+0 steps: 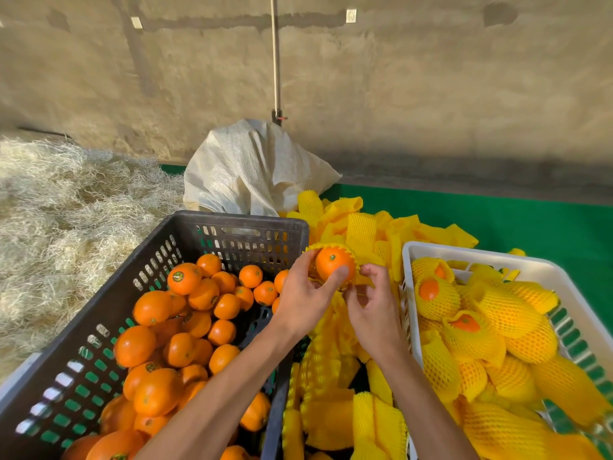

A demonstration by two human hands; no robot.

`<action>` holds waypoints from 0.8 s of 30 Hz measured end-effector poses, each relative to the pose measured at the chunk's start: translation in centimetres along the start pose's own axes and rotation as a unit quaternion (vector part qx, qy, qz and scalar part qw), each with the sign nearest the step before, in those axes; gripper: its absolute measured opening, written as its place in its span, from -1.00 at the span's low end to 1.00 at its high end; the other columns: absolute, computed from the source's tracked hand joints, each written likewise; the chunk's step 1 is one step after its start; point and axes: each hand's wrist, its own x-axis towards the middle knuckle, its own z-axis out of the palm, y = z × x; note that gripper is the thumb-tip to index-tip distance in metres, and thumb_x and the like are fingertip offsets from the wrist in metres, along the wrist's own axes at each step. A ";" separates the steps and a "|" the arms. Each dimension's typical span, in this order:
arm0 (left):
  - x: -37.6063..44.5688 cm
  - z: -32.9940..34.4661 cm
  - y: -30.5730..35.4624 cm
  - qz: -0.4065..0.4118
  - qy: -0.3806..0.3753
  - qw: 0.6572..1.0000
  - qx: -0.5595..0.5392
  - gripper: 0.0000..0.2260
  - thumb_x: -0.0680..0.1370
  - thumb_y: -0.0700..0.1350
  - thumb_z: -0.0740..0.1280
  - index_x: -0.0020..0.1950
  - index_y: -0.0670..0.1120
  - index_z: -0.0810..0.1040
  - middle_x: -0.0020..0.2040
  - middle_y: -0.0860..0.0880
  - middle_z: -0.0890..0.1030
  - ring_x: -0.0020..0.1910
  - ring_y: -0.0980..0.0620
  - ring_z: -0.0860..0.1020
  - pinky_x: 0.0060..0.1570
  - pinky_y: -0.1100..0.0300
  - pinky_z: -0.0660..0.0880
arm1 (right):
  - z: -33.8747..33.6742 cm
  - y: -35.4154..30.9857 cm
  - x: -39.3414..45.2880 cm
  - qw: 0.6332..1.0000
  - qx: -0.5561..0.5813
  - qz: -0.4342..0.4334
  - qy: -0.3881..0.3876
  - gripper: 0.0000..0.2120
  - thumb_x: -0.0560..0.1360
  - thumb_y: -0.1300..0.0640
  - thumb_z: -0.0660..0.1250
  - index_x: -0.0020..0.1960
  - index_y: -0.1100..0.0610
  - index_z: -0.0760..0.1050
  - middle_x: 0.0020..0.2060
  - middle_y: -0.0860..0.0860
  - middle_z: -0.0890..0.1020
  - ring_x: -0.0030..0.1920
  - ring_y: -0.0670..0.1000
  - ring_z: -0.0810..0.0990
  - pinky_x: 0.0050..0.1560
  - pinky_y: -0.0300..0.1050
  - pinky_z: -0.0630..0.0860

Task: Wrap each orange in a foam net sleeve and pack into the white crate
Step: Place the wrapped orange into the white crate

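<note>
The orange (334, 263) sits partly inside a yellow foam net sleeve (352, 260), its stem end facing up toward the camera, the sleeve's open frilled rim ringing it and its length running away beneath. The left hand (306, 298) grips the orange, thumb across its front. The right hand (373, 305) pinches the sleeve's edge with curled fingers. Both are held above loose sleeves (361, 227), between the dark crate (238, 224) of bare oranges (172, 330) and the white crate (431, 250) of wrapped oranges (504, 313).

Sleeve pile (361, 234) between two crates (481, 257)
</note>
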 end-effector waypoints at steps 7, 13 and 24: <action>-0.2 0.5 -0.6 0.025 0.035 0.997 0.071 -0.47 0.44 0.27 0.51 0.28 0.15 0.38 0.18 0.05 0.53 0.15 0.07 0.55 0.05 0.08 0.57 | 0.0 0.9 0.3 0.996 0.068 0.045 0.045 -0.75 0.65 0.16 0.31 0.29 -0.06 0.55 0.13 -0.14 0.68 0.16 -0.16 0.64 0.19 -0.10 0.59; 0.1 -0.2 -0.8 0.034 -0.008 0.999 0.011 -0.22 0.44 0.15 0.58 0.49 0.18 0.17 0.35 0.01 0.47 0.30 0.14 0.52 0.15 0.19 0.58 | -0.3 1.2 0.2 0.998 0.000 0.006 0.055 -0.79 0.66 0.11 0.27 0.25 0.09 0.56 0.11 -0.06 0.68 0.13 -0.08 0.64 0.17 -0.02 0.60; 0.5 0.4 -1.4 0.038 0.109 0.991 0.064 -0.40 0.44 0.27 0.46 0.38 0.13 0.36 0.25 0.11 0.47 0.18 0.27 0.51 -0.01 0.39 0.52 | -1.1 -0.6 0.2 0.957 -0.137 -0.214 0.137 -0.89 0.53 0.30 0.36 0.03 0.31 0.58 -0.17 0.08 0.57 -0.22 -0.05 0.51 -0.22 -0.28 0.45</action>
